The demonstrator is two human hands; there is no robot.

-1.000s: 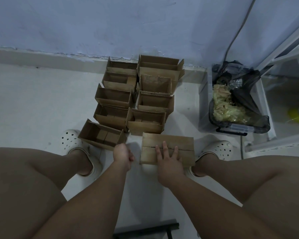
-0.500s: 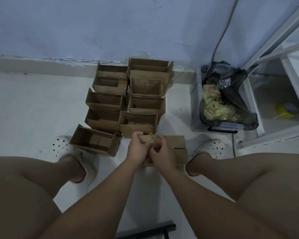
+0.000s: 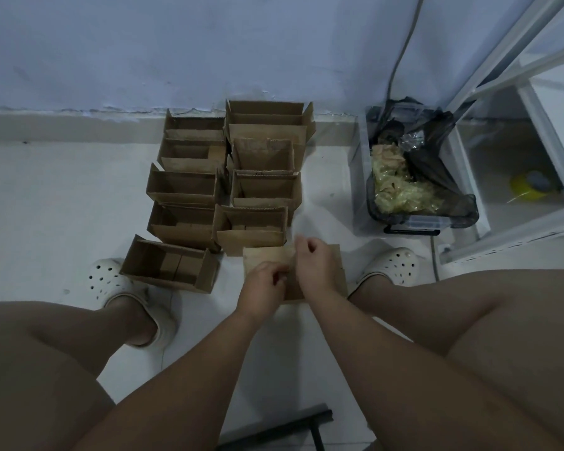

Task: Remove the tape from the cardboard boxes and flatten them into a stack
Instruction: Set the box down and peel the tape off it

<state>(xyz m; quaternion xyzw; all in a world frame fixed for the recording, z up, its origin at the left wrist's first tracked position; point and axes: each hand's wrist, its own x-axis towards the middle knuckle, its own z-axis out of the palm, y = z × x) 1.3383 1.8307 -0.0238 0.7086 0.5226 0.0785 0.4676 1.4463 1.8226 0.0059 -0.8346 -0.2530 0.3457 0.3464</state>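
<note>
A closed cardboard box (image 3: 335,259) lies on the floor between my feet. Both hands are over its top. My right hand (image 3: 315,266) pinches a translucent brown strip of tape (image 3: 290,259) and holds it lifted off the box. My left hand (image 3: 263,283) sits just left of it, with curled fingers pinching the strip's near end. My hands hide most of the box top. Several open, empty cardboard boxes (image 3: 189,187) stand in two columns reaching to the wall. One more open box (image 3: 170,265) lies on its side by my left foot.
A clear bin (image 3: 407,222) lined with a black bag holds crumpled tape, right of the boxes. Further right stands a white shelf frame (image 3: 515,76) with a yellow roll (image 3: 528,187) inside. A cable runs up the wall. A black bar (image 3: 274,431) lies near the bottom edge.
My right hand went from lying flat on the box to meeting the left at the tape. It has now drawn up and away, lifting the strip.
</note>
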